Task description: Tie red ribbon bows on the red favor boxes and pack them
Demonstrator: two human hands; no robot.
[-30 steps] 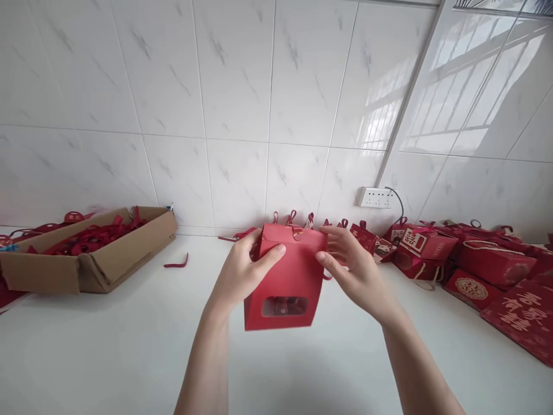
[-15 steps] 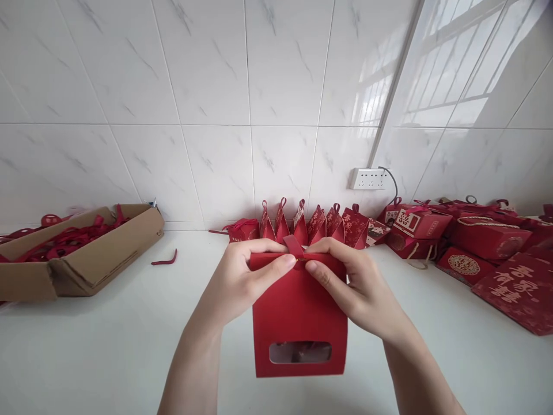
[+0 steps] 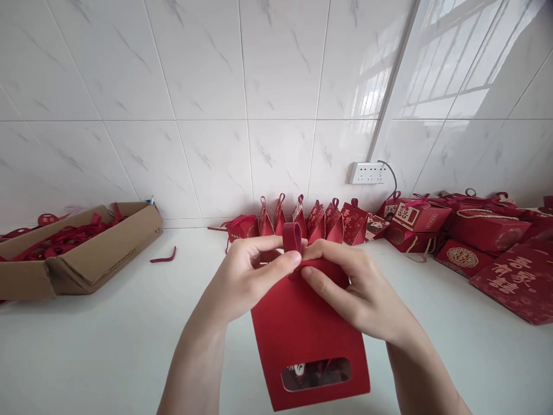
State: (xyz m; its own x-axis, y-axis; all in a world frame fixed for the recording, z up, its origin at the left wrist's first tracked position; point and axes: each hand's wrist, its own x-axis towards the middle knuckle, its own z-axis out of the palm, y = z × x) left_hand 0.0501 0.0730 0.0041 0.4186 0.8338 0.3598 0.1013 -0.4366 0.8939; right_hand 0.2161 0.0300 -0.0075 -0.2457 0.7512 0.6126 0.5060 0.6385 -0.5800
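Fingers of left hand (image 3: pixel 242 279), right hand (image 3: pixel 360 285) pinching red windowed card box (image 3: pixel 306 328) at top edge; white tabletop (image 3: pixel 129 340) around; left of box, brown cardboard carton (image 3: pixel 108 253), red ribbons (image 3: pixel 64 245) inside.

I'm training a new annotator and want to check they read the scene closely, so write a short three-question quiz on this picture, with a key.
1. True or false: the left hand and the right hand both touch the upper part of the windowed red box.
2. What stands up between the hands? A) a rope handle; B) a red ribbon loop; C) a paper tag.
3. Fill the gap: the open cardboard carton lies to the ___ of the windowed red box.

Key: 1 true; 2 B; 3 left.
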